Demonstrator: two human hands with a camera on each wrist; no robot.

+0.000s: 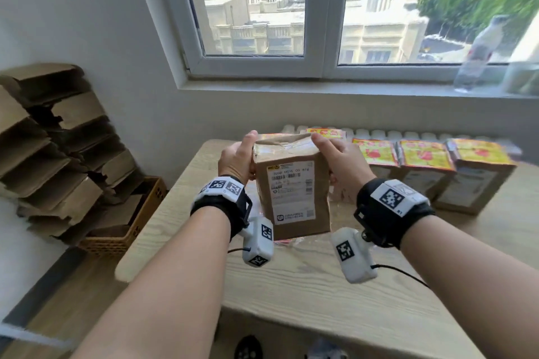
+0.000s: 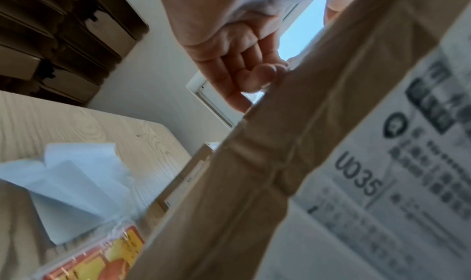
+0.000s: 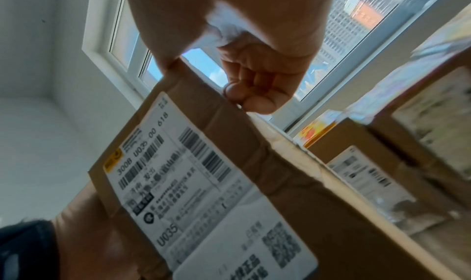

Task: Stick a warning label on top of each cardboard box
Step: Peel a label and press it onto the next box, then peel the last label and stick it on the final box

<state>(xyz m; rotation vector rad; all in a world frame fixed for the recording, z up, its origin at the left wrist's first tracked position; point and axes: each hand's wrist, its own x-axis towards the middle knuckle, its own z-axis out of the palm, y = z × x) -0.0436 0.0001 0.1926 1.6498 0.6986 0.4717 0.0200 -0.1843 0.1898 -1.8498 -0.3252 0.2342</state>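
A brown cardboard box (image 1: 291, 186) with a white shipping label facing me is held up above the wooden table (image 1: 320, 300). My left hand (image 1: 246, 153) grips its left upper side, thumb on the taped top; the curled fingers (image 2: 251, 75) hook its far edge. My right hand (image 1: 331, 154) grips the right upper side, its fingers (image 3: 254, 95) curled on the far edge of the box (image 3: 293, 193). No warning label shows on this box's top. A clear pack of yellow-red warning labels (image 2: 102, 252) lies on the table under it.
Three boxes topped with yellow-red labels (image 1: 376, 153) (image 1: 424, 156) (image 1: 478, 153) stand in a row at the back right, another (image 1: 326, 133) behind the held box. White backing papers (image 2: 76, 183) lie at the left. Flattened cartons (image 1: 52, 140) and a wicker basket (image 1: 125, 221) stand beside the table.
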